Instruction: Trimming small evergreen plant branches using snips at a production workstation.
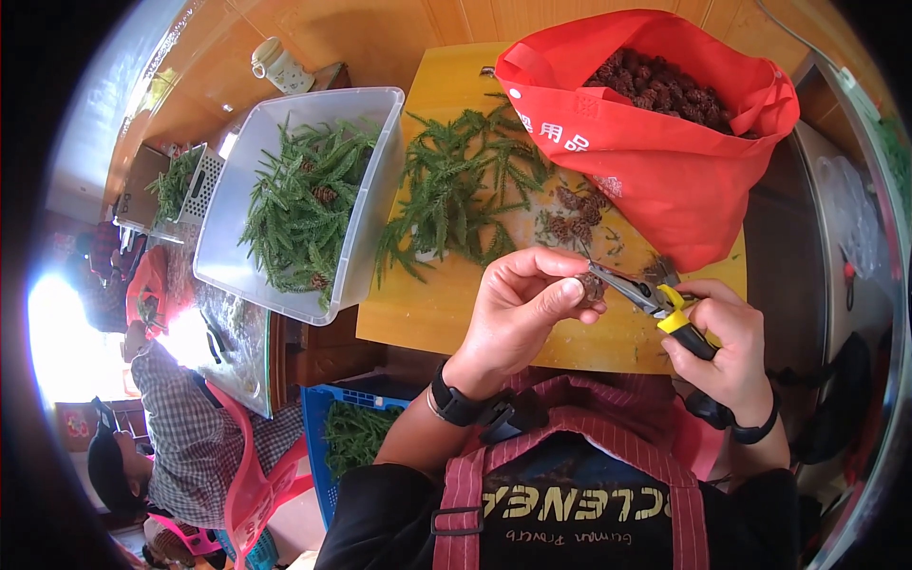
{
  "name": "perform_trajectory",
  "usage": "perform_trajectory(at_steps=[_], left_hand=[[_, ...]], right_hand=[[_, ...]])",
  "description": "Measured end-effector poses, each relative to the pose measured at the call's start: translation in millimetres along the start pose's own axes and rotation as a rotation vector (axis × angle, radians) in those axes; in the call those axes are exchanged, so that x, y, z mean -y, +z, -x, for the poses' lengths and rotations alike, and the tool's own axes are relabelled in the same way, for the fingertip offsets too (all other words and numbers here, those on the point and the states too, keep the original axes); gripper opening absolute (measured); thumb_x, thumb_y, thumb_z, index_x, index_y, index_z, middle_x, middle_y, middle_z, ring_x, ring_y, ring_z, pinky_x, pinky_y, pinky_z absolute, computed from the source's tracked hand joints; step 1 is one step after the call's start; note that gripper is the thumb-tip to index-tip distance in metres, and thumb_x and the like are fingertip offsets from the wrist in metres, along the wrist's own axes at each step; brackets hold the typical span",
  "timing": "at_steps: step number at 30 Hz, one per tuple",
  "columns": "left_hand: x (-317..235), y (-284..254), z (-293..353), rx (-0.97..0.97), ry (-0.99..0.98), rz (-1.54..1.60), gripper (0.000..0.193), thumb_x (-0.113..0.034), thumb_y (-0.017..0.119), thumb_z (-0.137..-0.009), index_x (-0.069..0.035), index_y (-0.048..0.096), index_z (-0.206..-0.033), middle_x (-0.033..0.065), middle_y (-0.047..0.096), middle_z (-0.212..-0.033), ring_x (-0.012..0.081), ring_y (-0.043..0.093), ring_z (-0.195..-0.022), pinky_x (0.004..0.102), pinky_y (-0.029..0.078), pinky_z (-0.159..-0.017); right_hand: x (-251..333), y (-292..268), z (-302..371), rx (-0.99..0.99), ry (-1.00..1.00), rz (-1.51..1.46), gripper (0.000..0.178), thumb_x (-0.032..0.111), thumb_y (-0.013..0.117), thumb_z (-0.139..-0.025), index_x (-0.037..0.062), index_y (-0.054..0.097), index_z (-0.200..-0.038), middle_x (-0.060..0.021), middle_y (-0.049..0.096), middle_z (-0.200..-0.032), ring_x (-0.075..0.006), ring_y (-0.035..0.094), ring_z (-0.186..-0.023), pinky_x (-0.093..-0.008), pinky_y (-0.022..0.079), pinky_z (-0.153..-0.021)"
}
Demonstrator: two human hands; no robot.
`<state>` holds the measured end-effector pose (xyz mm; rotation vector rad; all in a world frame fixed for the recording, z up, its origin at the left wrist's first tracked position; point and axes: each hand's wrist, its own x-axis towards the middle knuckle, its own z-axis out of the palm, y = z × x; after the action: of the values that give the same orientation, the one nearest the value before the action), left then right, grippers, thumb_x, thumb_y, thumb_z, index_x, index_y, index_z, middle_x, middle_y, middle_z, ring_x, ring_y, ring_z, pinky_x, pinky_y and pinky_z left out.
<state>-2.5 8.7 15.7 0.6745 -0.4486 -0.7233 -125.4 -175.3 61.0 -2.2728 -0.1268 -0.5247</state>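
Between the thumb and fingers of my left hand (pixel 521 306) is a small brown pine cone (pixel 591 288), partly hidden by the fingertips. A thin dark wire seems to stick up from it. My right hand (pixel 730 344) grips pliers (pixel 676 316) with yellow and black handles, their jaw tips touching or very close to the cone. Both hands are over the near part of a yellow board (pixel 404 321). Beyond them lie several loose pine cones (pixel 573 226) and a heap of green artificial pine sprigs (pixel 445 185).
A red bag (pixel 665 195) full of pine cones (pixel 655 87) stands at the back right. Left of the board is a clear plastic bin (pixel 370 214) with sprigs and cones. A blue crate (pixel 323 475) of greenery sits low left. Another person (pixel 180 427) in checks works at the far left.
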Motion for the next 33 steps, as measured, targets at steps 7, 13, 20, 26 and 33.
perform_trajectory(at_steps=[7, 13, 20, 26, 33], left_hand=[[-2, -3, 0, -0.004, -0.032, -0.02, 0.013, -0.007, 0.06, -0.085, -0.003, 0.058, -0.097, 0.015, 0.06, -0.095, 0.0226, 0.062, -0.078, 0.0272, 0.052, -0.063], [-2, -2, 0, 0.011, -0.018, -0.034, 0.013, -0.007, 0.061, -0.084, -0.004, 0.058, -0.097, 0.0133, 0.06, -0.089, 0.0218, 0.062, -0.078, 0.0272, 0.052, -0.063], [0, 5, -2, -0.048, 0.125, -0.203, 0.013, -0.004, 0.06, -0.083, -0.001, 0.058, -0.096, 0.013, 0.059, -0.091, 0.0209, 0.062, -0.078, 0.028, 0.052, -0.065], [-8, 9, -2, -0.052, 0.158, -0.205, 0.014, 0.003, 0.057, -0.084, 0.005, 0.058, -0.098, 0.0115, 0.06, -0.09, 0.0169, 0.061, -0.08, 0.0276, 0.052, -0.07], [-9, 6, -1, -0.057, 0.078, -0.216, 0.012, -0.002, 0.061, -0.082, -0.001, 0.059, -0.094, 0.0129, 0.059, -0.091, 0.0199, 0.063, -0.076, 0.0274, 0.052, -0.063]], right_hand=[[0, -2, -1, 0.037, 0.016, 0.029, 0.022, 0.003, 0.067, -0.06, 0.0025, 0.045, -0.061, -0.0101, 0.057, -0.062, -0.0309, 0.061, -0.076, -0.0379, 0.05, -0.07], [0, -2, 0, 0.047, 0.01, 0.066, 0.024, 0.002, 0.068, -0.059, 0.0027, 0.043, -0.06, -0.0111, 0.054, -0.061, -0.0316, 0.061, -0.072, -0.0366, 0.05, -0.066], [4, 9, 2, -0.038, 0.027, 0.109, 0.025, 0.002, 0.067, -0.06, 0.0018, 0.043, -0.06, -0.0129, 0.052, -0.061, -0.0327, 0.061, -0.07, -0.0349, 0.049, -0.063], [-3, 7, 3, 0.05, 0.077, -0.002, 0.025, 0.004, 0.066, -0.061, 0.0016, 0.041, -0.061, -0.0121, 0.05, -0.06, -0.0321, 0.059, -0.071, -0.0366, 0.049, -0.069], [-3, 2, 2, 0.066, 0.053, 0.005, 0.027, 0.006, 0.067, -0.061, 0.0028, 0.04, -0.06, -0.0105, 0.049, -0.058, -0.0322, 0.059, -0.071, -0.039, 0.05, -0.073]])
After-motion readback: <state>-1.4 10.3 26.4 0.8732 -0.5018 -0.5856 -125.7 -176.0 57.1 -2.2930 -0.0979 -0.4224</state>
